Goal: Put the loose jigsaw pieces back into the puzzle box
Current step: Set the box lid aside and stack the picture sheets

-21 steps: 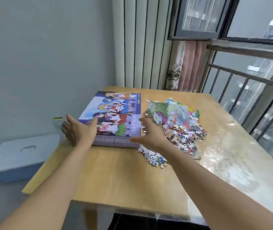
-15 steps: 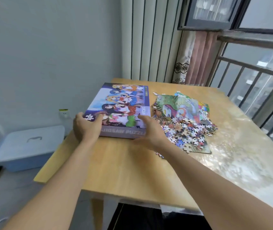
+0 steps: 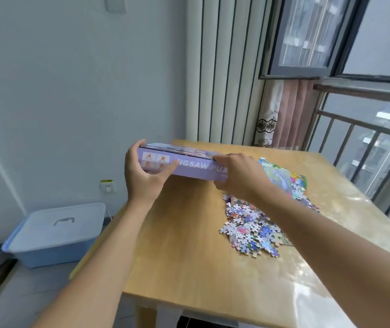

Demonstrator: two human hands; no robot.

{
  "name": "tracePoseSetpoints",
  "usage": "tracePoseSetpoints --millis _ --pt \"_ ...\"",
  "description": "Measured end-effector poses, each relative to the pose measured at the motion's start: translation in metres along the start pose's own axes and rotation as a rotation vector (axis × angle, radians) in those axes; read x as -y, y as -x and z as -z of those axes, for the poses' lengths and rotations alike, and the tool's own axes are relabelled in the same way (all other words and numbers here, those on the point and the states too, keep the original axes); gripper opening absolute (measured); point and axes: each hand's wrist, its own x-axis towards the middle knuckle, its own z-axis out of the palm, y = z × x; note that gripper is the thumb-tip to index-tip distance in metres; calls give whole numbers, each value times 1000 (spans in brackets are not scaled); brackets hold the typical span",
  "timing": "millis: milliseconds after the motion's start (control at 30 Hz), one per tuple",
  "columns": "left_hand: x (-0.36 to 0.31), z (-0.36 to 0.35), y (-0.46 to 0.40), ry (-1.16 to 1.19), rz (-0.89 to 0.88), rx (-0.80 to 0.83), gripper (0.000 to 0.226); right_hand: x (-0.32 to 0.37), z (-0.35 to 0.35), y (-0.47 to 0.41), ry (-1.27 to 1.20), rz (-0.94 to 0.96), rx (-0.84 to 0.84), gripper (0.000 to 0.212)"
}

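Purple puzzle box (image 3: pixel 196 170) lifted, near edge facing the camera.
Left hand (image 3: pixel 145 177) and right hand (image 3: pixel 240 177) grasp its ends; loose jigsaw pieces (image 3: pixel 252 227) lie at four o'clock.

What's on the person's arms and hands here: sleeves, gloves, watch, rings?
Nothing visible. Both forearms are bare from the bottom frame edge up to the wrists, with no sleeve cuff in view. The left hand and right hand are bare: no gloves, and no watch, band, or rings on the sides that show. No markers or cables on either arm.
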Motion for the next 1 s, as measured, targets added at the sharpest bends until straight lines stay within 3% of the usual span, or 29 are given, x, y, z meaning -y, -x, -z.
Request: tracePoseSetpoints --millis 100,200,367,467,500,600,700,833,900,1000 --pt "7 7 -4 20 11 130 103 -11 20 -13 -5 64 81 24" --pt "15 16 -9 -28 -17 197 107 -20 35 -22 51 150 126 16" --pt "21 22 -10 -130 51 89 68 -20 41 -25 -38 199 62 25" --pt "17 24 -8 -157 16 22 32 -24 44 -28 -149 153 -61 33" --pt "16 24 -8 -168 13 -1 29 -26 45 -30 -193 139 -117 36" --pt "11 21 -13 -173 98 -52 58 -30 38 -42 -324 34 -181 31" --pt "7 15 -18 -115 204 -75 67 -31 17 -47 -417 -170 -200 33" --pt "6 7 -20 -72 253 -124 64 -24 -12 -7 -603 -437 -471 73" --pt "4 3 -18 -62 255 -120 63 -17 -26 14 -674 -476 -391 90" --pt "2 2 -11 -86 220 -70 60 -15 -41 21 -713 -507 -273 66"
